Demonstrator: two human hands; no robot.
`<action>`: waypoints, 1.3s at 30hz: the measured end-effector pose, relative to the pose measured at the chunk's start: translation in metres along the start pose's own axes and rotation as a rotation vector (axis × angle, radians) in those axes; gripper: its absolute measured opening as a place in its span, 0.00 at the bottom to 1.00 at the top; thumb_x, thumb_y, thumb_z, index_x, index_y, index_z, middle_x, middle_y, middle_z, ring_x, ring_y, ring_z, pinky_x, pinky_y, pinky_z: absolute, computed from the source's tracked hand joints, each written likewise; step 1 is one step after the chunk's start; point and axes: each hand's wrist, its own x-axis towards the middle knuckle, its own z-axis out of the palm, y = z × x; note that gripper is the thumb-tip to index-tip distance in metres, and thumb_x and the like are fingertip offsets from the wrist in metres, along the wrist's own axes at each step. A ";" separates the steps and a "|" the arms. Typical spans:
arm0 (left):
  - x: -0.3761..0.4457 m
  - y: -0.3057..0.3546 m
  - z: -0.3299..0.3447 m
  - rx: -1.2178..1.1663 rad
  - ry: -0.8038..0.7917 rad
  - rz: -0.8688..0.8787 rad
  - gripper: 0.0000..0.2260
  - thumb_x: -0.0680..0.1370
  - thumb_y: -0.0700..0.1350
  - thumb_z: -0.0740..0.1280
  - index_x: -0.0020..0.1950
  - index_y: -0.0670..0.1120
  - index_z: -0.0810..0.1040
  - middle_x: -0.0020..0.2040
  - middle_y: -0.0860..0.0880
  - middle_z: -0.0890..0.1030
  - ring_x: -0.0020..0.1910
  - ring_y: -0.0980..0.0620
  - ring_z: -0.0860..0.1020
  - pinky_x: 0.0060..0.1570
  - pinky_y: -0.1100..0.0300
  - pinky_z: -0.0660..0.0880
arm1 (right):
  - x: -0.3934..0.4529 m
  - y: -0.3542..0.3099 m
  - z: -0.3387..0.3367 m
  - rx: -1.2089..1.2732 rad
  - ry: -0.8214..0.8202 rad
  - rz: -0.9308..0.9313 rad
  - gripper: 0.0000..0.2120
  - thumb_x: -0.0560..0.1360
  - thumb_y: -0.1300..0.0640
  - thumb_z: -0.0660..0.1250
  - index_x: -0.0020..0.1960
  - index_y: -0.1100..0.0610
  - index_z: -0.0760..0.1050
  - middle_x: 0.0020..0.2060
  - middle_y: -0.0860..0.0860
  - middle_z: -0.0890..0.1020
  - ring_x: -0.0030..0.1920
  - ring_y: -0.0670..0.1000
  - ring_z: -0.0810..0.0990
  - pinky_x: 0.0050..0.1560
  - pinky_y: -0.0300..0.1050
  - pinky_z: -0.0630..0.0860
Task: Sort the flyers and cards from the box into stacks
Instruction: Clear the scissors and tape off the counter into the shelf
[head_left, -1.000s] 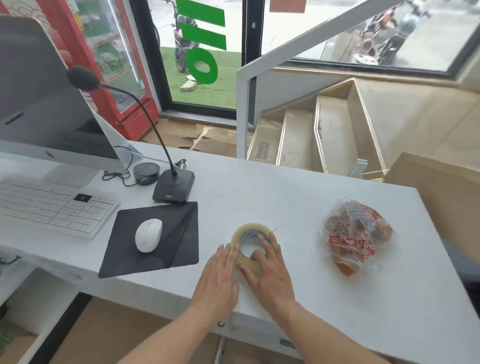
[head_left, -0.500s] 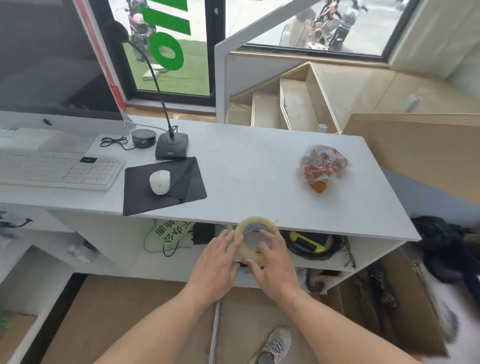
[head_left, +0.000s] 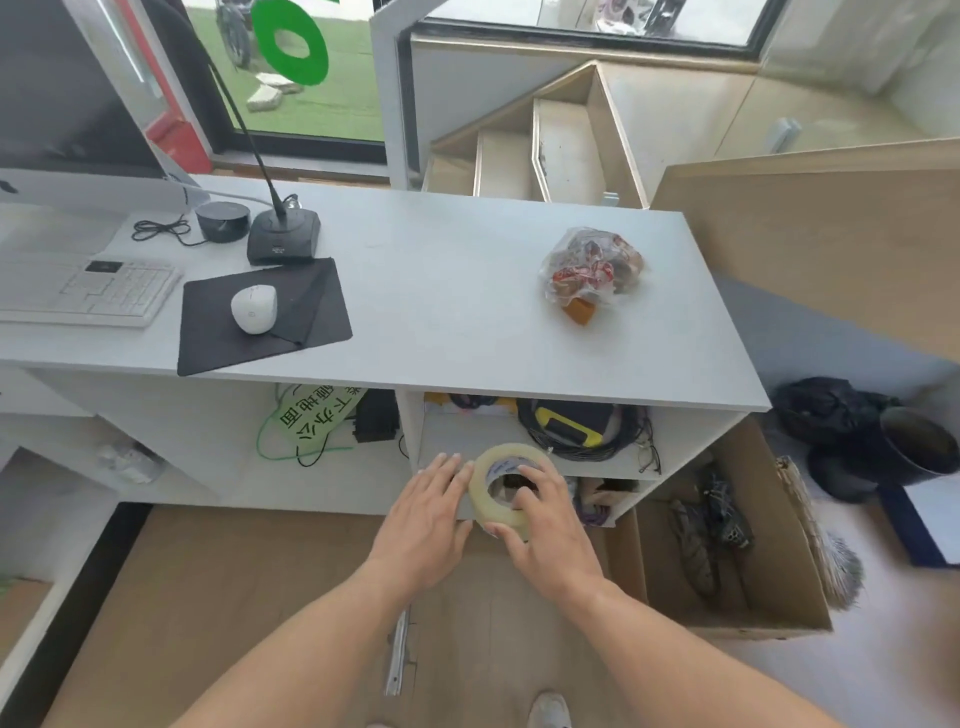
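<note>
Green sign (head_left: 311, 418) under counter (head_left: 447, 291), lower centre-left of frame: dark Chinese characters, tilted; "办公" and "地面" legible, rest partly hidden. Window glass (head_left: 289, 44), upper left: large green ring, reads as letter "O". Tape roll (head_left: 500, 486) core: blue print, too small to read. Snack bag (head_left: 589, 270), right of centre: red print, unreadable.

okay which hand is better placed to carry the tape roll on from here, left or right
Right, probably. The right hand already grips the tape roll, with fingers curled through its core and thumb under the rim. The left hand only lies flat against the roll's side, fingers straight.
</note>
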 end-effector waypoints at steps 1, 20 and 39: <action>0.002 0.006 0.003 -0.008 -0.004 -0.016 0.33 0.83 0.53 0.60 0.83 0.50 0.48 0.83 0.51 0.50 0.82 0.54 0.45 0.80 0.55 0.46 | -0.002 0.008 -0.002 0.001 -0.006 -0.009 0.16 0.77 0.39 0.67 0.48 0.52 0.73 0.72 0.48 0.67 0.79 0.49 0.55 0.77 0.54 0.61; 0.043 0.051 0.044 -0.144 -0.054 -0.140 0.30 0.84 0.54 0.60 0.83 0.50 0.51 0.83 0.50 0.53 0.82 0.53 0.47 0.80 0.55 0.46 | -0.008 0.078 -0.014 0.004 -0.054 0.124 0.14 0.78 0.41 0.67 0.50 0.52 0.71 0.73 0.47 0.69 0.80 0.47 0.49 0.80 0.48 0.52; 0.196 -0.030 0.210 -0.087 0.051 -0.113 0.32 0.84 0.51 0.62 0.83 0.47 0.50 0.83 0.47 0.51 0.82 0.48 0.49 0.80 0.54 0.49 | 0.134 0.219 0.158 0.007 0.256 0.021 0.20 0.80 0.44 0.66 0.56 0.62 0.75 0.64 0.57 0.74 0.75 0.57 0.60 0.77 0.53 0.59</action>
